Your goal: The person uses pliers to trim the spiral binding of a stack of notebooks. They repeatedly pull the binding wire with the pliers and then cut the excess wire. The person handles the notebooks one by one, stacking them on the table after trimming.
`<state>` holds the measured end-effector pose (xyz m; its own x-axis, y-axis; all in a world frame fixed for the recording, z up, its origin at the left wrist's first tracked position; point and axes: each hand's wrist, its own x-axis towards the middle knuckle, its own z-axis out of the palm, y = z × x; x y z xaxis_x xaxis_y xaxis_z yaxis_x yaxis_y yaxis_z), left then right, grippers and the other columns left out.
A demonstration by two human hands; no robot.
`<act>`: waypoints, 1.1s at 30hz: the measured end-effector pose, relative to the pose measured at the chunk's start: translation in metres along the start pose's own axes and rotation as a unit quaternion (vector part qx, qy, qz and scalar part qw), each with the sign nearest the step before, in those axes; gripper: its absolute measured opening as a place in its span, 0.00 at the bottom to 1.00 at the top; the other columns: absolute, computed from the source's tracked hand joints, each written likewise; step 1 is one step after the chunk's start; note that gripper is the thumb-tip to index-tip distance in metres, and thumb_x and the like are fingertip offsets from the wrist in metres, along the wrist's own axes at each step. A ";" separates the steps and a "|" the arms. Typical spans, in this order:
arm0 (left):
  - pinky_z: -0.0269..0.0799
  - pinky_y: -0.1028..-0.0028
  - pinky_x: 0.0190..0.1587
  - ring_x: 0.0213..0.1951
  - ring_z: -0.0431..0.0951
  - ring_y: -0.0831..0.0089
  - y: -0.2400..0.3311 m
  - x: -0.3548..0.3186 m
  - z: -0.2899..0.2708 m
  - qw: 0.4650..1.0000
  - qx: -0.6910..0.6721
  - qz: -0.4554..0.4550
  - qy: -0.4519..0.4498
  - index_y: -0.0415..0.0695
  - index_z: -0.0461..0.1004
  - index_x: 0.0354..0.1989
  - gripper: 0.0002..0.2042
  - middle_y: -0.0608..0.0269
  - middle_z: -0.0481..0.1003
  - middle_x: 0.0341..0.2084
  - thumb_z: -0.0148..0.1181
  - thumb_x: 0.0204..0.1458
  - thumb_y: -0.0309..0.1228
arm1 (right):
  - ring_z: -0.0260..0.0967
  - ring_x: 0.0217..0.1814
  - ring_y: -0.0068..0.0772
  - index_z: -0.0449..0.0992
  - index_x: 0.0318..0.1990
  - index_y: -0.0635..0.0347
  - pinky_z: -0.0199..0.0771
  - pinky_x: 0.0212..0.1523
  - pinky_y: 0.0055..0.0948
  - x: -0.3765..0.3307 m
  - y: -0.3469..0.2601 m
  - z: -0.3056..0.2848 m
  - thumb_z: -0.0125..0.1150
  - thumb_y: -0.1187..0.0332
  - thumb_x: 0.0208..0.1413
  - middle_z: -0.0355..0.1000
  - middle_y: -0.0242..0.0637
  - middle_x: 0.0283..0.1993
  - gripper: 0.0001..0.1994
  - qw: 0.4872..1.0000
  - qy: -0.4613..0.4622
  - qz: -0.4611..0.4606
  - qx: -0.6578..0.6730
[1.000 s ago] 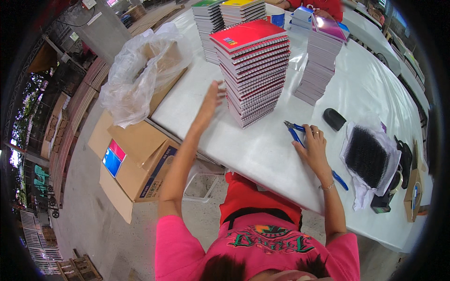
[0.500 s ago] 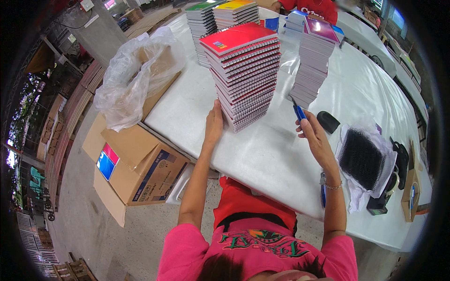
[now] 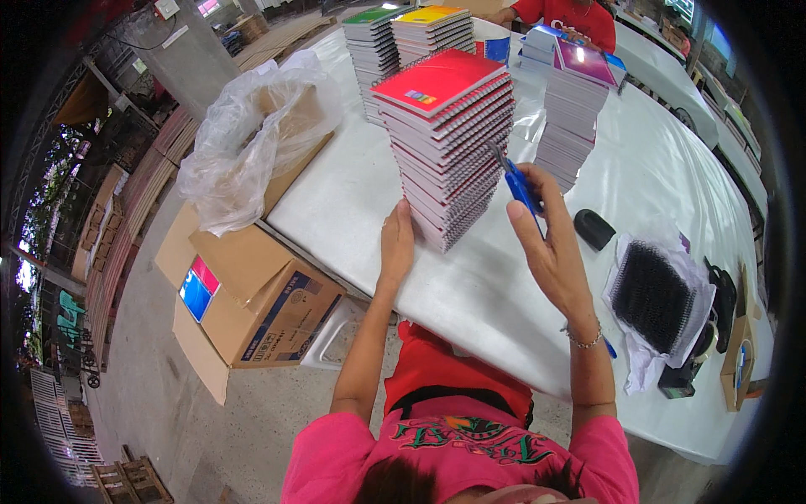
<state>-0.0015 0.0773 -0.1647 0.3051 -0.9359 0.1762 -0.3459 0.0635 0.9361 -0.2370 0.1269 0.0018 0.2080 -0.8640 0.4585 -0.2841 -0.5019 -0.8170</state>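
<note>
Head view: the left hand point(image 3: 396, 244) lies flat, fingers together, against the foot of the red spiral notebook stack point(image 3: 449, 143) on the white table point(image 3: 495, 294); the right hand point(image 3: 550, 244) grips a blue tool point(image 3: 519, 186) beside the stack

Notebook stack point(image 3: 449, 143) on table point(image 3: 361, 185) btwn both hands, cardboard box point(image 3: 260, 294) left, below table edge

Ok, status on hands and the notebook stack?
Left hand flat against spiral notebook stack. Right hand holds blue pen at stack's side. Nothing in the way.
</note>
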 end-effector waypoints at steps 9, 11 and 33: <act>0.52 0.57 0.70 0.68 0.60 0.51 0.099 -0.002 -0.025 0.958 0.018 0.225 0.177 0.37 0.66 0.66 0.23 0.45 0.64 0.66 0.39 0.72 0.40 | 0.63 0.57 0.44 0.64 0.64 0.65 0.61 0.62 0.38 0.016 0.004 0.006 0.57 0.59 0.66 0.66 0.47 0.54 0.24 0.992 0.047 -0.089 -0.074; 0.51 0.57 0.71 0.69 0.59 0.53 0.135 0.001 -0.030 0.929 0.038 0.305 0.208 0.39 0.66 0.67 0.23 0.47 0.64 0.66 0.39 0.72 0.40 | 0.62 0.56 0.45 0.65 0.63 0.64 0.62 0.62 0.39 0.017 0.003 0.005 0.58 0.60 0.66 0.66 0.47 0.53 0.24 0.992 0.058 -0.089 -0.067; 0.51 0.55 0.68 0.61 0.65 0.51 0.168 0.050 -0.008 0.858 -0.007 0.497 0.130 0.41 0.78 0.50 0.22 0.51 0.75 0.51 0.35 0.65 0.35 | 0.65 0.52 0.45 0.72 0.60 0.58 0.65 0.52 0.43 0.025 0.016 0.031 0.71 0.55 0.54 0.70 0.43 0.53 0.29 0.943 0.159 -0.199 -0.214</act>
<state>-0.0372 0.0442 0.0041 0.0542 -0.3090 0.9495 -0.5397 0.7910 0.2882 -0.2076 0.0983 -0.0103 0.1064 -0.5375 0.8365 -0.6083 -0.7007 -0.3729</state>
